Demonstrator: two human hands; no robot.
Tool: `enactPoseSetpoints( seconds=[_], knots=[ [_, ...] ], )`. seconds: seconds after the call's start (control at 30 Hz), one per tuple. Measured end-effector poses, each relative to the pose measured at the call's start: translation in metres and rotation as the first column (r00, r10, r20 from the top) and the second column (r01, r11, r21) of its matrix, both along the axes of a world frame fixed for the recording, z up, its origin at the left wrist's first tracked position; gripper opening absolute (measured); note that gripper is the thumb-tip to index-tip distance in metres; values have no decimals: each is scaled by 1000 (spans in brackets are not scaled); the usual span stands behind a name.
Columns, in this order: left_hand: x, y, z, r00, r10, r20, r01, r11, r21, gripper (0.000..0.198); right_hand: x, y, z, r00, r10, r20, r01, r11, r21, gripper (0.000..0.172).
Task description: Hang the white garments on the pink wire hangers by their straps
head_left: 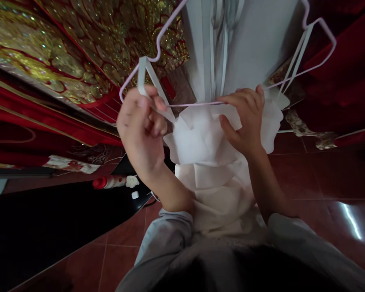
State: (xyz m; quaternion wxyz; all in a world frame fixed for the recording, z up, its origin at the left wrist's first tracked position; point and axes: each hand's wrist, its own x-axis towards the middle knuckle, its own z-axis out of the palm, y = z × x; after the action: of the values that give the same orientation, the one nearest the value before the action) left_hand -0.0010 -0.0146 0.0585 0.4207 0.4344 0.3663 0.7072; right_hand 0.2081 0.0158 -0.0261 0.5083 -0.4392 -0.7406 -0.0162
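Red-tiled floor (127, 233) lies below the white ruffled garment (200, 134), likely light and soft; grip its strap (142, 75); left hand (141, 121) half-curled, hold unclear, right hand (245, 117) spread over the hanger (197, 104).

A white, tiered, ruffled garment (200, 138) has 2 straps looped over the shoulders of a thin lilac hanger (197, 104). The hanger's bottom bar runs along the garment's top edge.

Straps (141, 73) of the garment (197, 138) loop over the hanger (197, 104); over on the left, the counter (48, 219) carries a bottle (111, 182).
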Motion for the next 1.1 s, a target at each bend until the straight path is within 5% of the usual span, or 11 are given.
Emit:
enactPoseSetpoints(
  seconds=[0.07,0.17,0.27,0.37,0.47,0.63,0.73,0.8,0.87,0.93,1.1],
  knots=[
    [-7,10,16,980,-81,184,85,996,-15,35,2,0,-1,1000,-15,-16,15,1000,-22,33],
    [-18,20,17,939,32,343,-43,999,25,50,4,-2,-1,1000,-25,-13,24,998,-60,35],
    [-25,23,-10,916,283,285,-314,947,68,43,4,-4,-1,999,-31,10,31,998,-49,35],
    [-21,23,-43,901,383,204,-399,916,40,29,4,-4,-2,998,-50,41,52,998,-47,34],
    [-5,24,-56,966,228,120,-228,974,-10,21,6,-5,-1,998,-29,60,30,1000,-3,39],
    [25,24,-50,991,3,132,-16,995,94,24,9,-7,4,998,15,64,-15,1000,0,40],
    [32,23,-50,989,-43,139,21,988,154,20,22,7,-2,972,4,-235,38,984,175,26],
    [33,23,-52,987,-83,135,60,984,167,18,39,24,-12,842,-12,-539,207,930,303,17],
    [34,22,-54,985,-90,144,64,983,173,17,58,42,-22,674,-8,-739,271,933,237,15],
    [35,23,-56,987,-76,140,51,983,174,18,74,53,-26,558,-36,-829,142,989,52,13],
    [37,27,-64,992,-69,109,49,983,177,16,79,50,-12,576,-38,-816,16,999,-35,3]
  ],
)
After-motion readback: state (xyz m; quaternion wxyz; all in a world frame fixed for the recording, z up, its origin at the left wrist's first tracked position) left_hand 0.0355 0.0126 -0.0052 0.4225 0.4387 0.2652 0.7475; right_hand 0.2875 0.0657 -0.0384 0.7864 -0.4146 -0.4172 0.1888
